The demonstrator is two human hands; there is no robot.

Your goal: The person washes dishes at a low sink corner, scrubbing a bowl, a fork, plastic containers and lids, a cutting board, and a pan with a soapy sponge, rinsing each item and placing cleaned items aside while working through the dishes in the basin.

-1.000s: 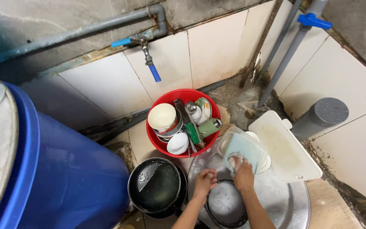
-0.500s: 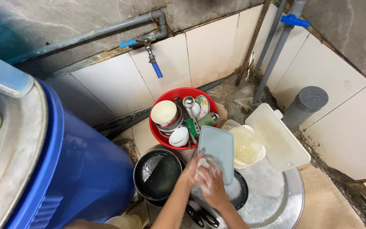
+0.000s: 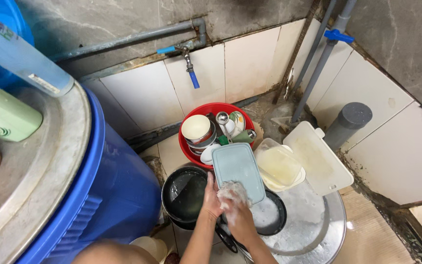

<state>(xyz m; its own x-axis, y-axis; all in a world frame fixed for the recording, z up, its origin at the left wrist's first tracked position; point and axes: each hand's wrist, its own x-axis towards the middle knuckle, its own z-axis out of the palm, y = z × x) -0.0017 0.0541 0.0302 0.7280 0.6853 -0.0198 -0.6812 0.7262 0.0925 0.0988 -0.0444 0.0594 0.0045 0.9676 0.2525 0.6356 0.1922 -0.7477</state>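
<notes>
**Soapy lid held over the wash basin**

While the left hand [image 3: 212, 199] grips the lower left edge of a pale blue-grey rectangular lid [image 3: 237, 171], fingers curled round its rim, the right hand [image 3: 238, 215] presses a foamy white sponge [image 3: 232, 190] against the lid's lower face. That hand is closed around the sponge, suds covering its fingers. The lid is tilted, its far end pointing toward the red basin [image 3: 188, 152] and its near end held above a dark pan full of foam [image 3: 269, 215].

This pan sits in a wide metal basin [image 3: 330, 230] of soapy water. Just left of the hands stands a black pot [image 3: 184, 195], wet inside. The red basin behind holds a cream bowl [image 3: 196, 128], a ladle, cups and small dishes. To the right of the lid lies a clear plastic container [image 3: 278, 166], and beside that a white rectangular lid [image 3: 316, 159] leans on the metal basin's rim.

A large blue barrel [image 3: 108, 190] with a metal cover fills the left side. On the tiled wall above, a tap with a blue handle [image 3: 191, 73] hangs from a grey pipe.
</notes>
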